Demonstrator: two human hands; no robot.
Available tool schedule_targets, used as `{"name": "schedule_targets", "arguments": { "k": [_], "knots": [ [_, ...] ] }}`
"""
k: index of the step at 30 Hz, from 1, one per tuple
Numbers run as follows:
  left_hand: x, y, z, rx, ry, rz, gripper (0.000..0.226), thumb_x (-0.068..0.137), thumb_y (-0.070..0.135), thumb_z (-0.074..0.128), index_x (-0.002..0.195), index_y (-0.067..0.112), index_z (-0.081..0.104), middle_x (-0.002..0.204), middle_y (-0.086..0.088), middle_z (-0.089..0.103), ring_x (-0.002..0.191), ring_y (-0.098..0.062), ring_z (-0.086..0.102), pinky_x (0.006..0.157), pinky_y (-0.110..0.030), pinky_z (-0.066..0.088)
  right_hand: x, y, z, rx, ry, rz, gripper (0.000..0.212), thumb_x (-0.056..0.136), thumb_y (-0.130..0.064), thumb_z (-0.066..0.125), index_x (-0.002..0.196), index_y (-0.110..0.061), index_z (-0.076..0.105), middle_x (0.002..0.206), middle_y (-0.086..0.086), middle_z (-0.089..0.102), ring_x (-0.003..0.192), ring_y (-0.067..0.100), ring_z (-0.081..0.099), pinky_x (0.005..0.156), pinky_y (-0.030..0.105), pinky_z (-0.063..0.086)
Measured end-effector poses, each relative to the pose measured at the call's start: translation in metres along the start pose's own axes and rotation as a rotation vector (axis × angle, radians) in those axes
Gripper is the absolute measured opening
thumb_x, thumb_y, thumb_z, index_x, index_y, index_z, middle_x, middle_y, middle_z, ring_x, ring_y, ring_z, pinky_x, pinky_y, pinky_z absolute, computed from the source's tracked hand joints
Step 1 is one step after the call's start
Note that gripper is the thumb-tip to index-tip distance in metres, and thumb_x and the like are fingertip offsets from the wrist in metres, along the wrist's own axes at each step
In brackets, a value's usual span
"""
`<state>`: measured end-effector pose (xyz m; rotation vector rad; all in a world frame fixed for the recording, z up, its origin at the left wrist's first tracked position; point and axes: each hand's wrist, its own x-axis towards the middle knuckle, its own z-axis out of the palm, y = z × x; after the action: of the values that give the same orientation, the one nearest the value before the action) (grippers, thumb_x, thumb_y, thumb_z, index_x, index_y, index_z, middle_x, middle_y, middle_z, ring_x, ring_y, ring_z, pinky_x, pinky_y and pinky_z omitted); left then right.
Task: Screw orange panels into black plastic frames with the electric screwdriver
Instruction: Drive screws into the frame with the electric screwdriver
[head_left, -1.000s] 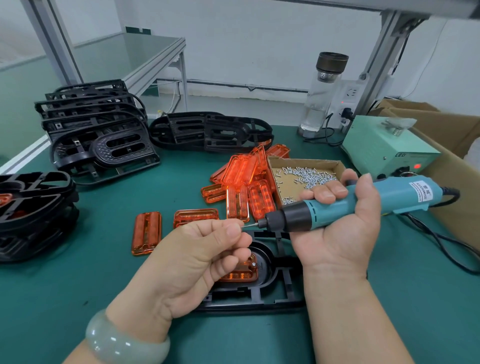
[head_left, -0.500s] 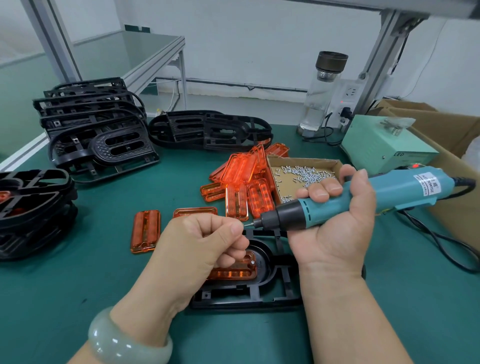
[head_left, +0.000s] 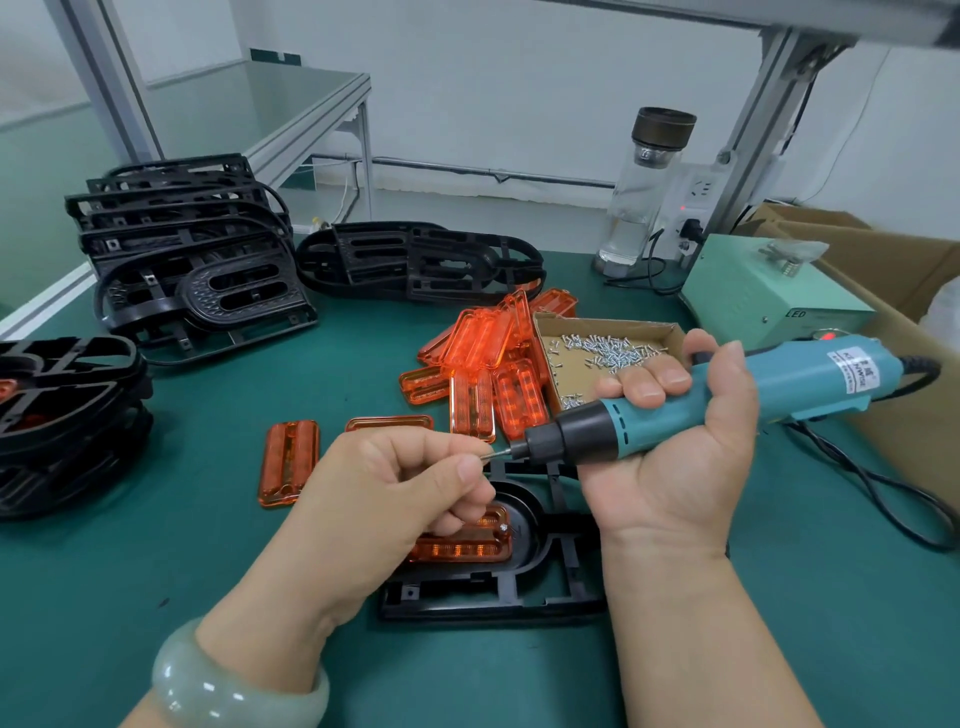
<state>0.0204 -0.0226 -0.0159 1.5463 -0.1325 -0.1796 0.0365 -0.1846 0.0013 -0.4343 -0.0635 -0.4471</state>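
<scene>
A black plastic frame (head_left: 524, 597) lies on the green mat in front of me with an orange panel (head_left: 462, 543) seated in it; one screw head shows at the panel's right corner. My right hand (head_left: 670, 457) grips the teal electric screwdriver (head_left: 727, 395), held nearly level above the frame with its bit pointing left. My left hand (head_left: 395, 493) pinches a small screw at the bit's tip, fingers curled over the panel. Part of the panel is hidden under that hand.
Loose orange panels (head_left: 483, 364) lie in a heap beside a cardboard tray of screws (head_left: 602, 348). Stacks of black frames (head_left: 182, 260) stand at the left and back. A green power box (head_left: 769, 296), a glass bottle (head_left: 644, 192) and a cardboard carton (head_left: 914, 395) are on the right.
Both hands stay together at the bit's tip; the screwdriver's rear end has tilted slightly upward and the view has shifted a little.
</scene>
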Motion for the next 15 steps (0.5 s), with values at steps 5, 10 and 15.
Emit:
{"name": "schedule_targets", "arguments": {
  "k": [5,10,15],
  "knots": [
    [0.0006,0.0005,-0.0016,0.015,0.037,-0.008,0.014,0.077,0.018,0.069,0.07,0.029,0.074,0.067,-0.003,0.071,0.058,-0.006,0.064,0.048,-0.014,0.046,-0.0016,0.0012,0.0001,-0.008,-0.02,-0.013,0.014,0.08,-0.034,0.059,0.086,-0.022,0.055,0.056,-0.012,0.045,0.045,0.004,0.046,0.057,0.02,0.046],
    [0.0008,-0.0001,-0.0042,0.156,0.044,0.079,0.013,0.077,0.021,0.071,0.066,0.026,0.073,0.061,-0.002,0.069,0.054,-0.004,0.06,0.048,-0.012,0.043,-0.0021,0.0025,0.001,0.0,-0.027,0.0,0.012,0.082,-0.033,0.057,0.087,-0.022,0.054,0.056,-0.011,0.046,0.045,0.004,0.045,0.056,0.02,0.046],
    [0.0009,0.0037,-0.0088,0.172,0.01,0.1,0.022,0.057,0.043,0.072,0.075,0.031,0.074,0.066,0.003,0.071,0.058,0.0,0.061,0.053,-0.009,0.044,-0.0007,0.0006,0.001,-0.004,-0.026,0.004,0.013,0.082,-0.034,0.056,0.087,-0.022,0.054,0.056,-0.011,0.045,0.045,0.004,0.045,0.056,0.02,0.046]
  ]
}}
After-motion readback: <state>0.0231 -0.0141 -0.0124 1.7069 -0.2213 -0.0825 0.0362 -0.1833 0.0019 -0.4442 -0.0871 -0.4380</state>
